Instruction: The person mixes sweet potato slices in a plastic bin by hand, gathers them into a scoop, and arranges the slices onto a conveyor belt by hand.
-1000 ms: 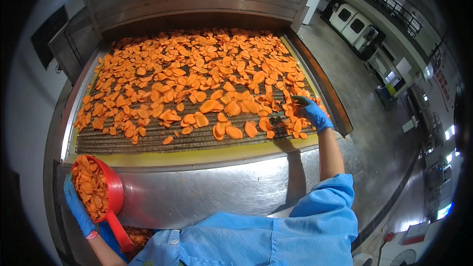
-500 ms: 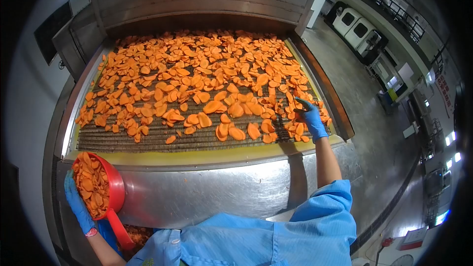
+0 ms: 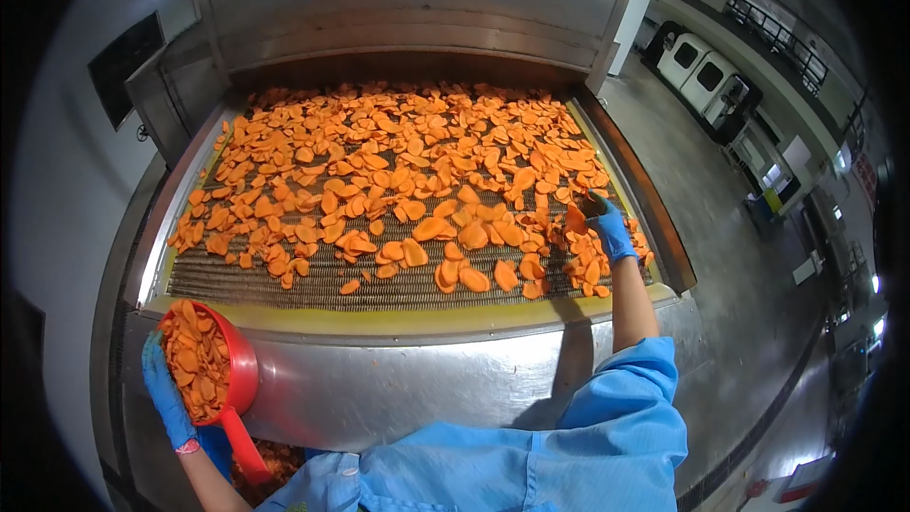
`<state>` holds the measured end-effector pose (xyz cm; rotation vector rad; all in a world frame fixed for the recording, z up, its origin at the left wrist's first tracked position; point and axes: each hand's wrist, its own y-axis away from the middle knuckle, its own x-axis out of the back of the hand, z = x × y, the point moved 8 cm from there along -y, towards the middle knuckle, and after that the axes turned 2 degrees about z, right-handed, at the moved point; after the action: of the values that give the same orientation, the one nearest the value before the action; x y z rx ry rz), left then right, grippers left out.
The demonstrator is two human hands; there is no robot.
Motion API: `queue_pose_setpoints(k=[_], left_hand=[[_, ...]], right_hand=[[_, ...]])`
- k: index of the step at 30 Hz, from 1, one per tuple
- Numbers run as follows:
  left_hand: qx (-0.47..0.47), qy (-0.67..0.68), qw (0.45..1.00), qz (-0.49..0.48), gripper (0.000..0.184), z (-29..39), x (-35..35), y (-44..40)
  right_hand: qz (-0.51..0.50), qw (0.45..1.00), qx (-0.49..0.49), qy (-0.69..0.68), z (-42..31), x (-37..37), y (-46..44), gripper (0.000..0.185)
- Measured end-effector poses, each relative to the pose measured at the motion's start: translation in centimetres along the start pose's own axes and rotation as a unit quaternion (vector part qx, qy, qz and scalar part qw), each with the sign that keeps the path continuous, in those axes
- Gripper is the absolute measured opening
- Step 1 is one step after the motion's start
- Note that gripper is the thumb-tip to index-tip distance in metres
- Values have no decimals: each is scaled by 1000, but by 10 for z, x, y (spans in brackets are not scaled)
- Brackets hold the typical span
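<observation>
Orange oval slices that look like carrot (image 3: 408, 152) lie spread over a metal mesh conveyor belt (image 3: 237, 283). My right hand (image 3: 609, 226), in a blue glove, is over the right side of the belt, with a darker carrot slice (image 3: 575, 219) at its fingertips. The fingers curl toward this slice and seem to pinch it. At the lower left, my gloved left hand (image 3: 169, 393) grips the outer side of a red scoop (image 3: 243, 365). The scoop is heaped with slices (image 3: 199, 360), and its handle (image 3: 246, 450) points down toward my body.
A yellow strip (image 3: 427, 320) and a smooth steel apron (image 3: 398, 379) border the belt's near edge. Behind the belt stands a steel housing (image 3: 408, 0). More orange pieces (image 3: 280, 465) show below the scoop handle. Machines (image 3: 701, 66) stand across the floor at right.
The camera view has shifted, so the belt sits slightly lower and further right. My right hand has closed from open fingers onto a slice. My left hand stays on the scoop.
</observation>
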<state>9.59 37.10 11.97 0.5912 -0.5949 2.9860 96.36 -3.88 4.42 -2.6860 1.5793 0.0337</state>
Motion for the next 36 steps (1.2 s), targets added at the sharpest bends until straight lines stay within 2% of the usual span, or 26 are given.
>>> queue_pose_setpoints(k=[2, 3, 6, 7, 8, 10, 13, 14, 17, 18, 20, 24, 26, 27, 28, 29, 30, 31, 32, 33, 34, 36], left_hand=[[0, 0, 1000, 2, 35, 0, 1, 0], [-13, -24, 1000, 0, 34, 2, 1, 0], [-20, -46, 999, 1, 34, 4, 2, 0], [-14, -42, 999, 3, 33, 3, 2, 0], [-15, -43, 999, 5, 33, 2, 2, 0], [-25, -42, 999, 5, 33, 2, 3, 1], [-6, -62, 998, 9, 32, -6, 5, -2], [-4, -61, 998, 12, 32, -7, 5, -1], [4, -37, 999, 9, 33, -2, 4, 1], [2, -33, 999, 9, 33, 0, 3, 1], [0, -27, 1000, 8, 33, 1, 3, 2], [-17, -59, 998, 5, 34, 11, -1, 4], [-24, -82, 996, -4, 34, 14, 2, 3], [-18, -68, 998, 1, 34, 8, 4, 2], [-11, -53, 999, 4, 35, 4, 4, 2], [-10, -52, 999, -3, 35, 7, 0, 3], [-4, -35, 999, -1, 35, 13, -1, 5], [3, -17, 1000, 4, 35, 16, -2, 8], [7, -16, 1000, -1, 35, 11, 0, 7], [-1, -33, 999, -6, 35, 4, 3, 3], [-10, -50, 999, -11, 35, 7, 2, 2], [6, -47, 999, -6, 35, 1, 3, 3]], right_hand=[[9, 997, 18, 73, 12, 8, -17, 67], [67, 995, 14, 74, 6, 8, -11, 56], [91, 990, 53, 92, 6, 10, -20, 50], [118, 983, 95, 100, -3, 11, -20, 45], [128, 980, 145, 39, -9, 15, -25, 44], [98, 972, 205, 63, 28, 34, -60, 42], [145, 972, 148, 108, 20, 24, -43, 43], [157, 953, 214, 145, 0, 16, -34, 44], [202, 958, 202, 21, -56, 2, 7, 48], [221, 951, 217, 23, -55, 6, 9, 48], [171, 977, 124, 28, -11, 15, -13, 49], [142, 976, 166, -3, -20, 6, -26, 48], [158, 983, 44, 80, -35, -8, 0, 51], [171, 968, 76, 167, 12, 33, -38, 51], [175, 967, 73, 169, 9, 39, -30, 51], [158, 918, 27, 364, 5, 43, -17, 52], [131, 829, -22, 544, -5, 41, 3, 53], [115, 793, 47, 596, -26, 22, 40, 54], [104, 727, 0, 679, -29, 13, 64, 56], [97, 685, -14, 722, -33, -1, 87, 59], [105, 709, 14, 697, -20, -1, 102, 62], [55, 731, -46, 678, 1, 3, 118, 58]])
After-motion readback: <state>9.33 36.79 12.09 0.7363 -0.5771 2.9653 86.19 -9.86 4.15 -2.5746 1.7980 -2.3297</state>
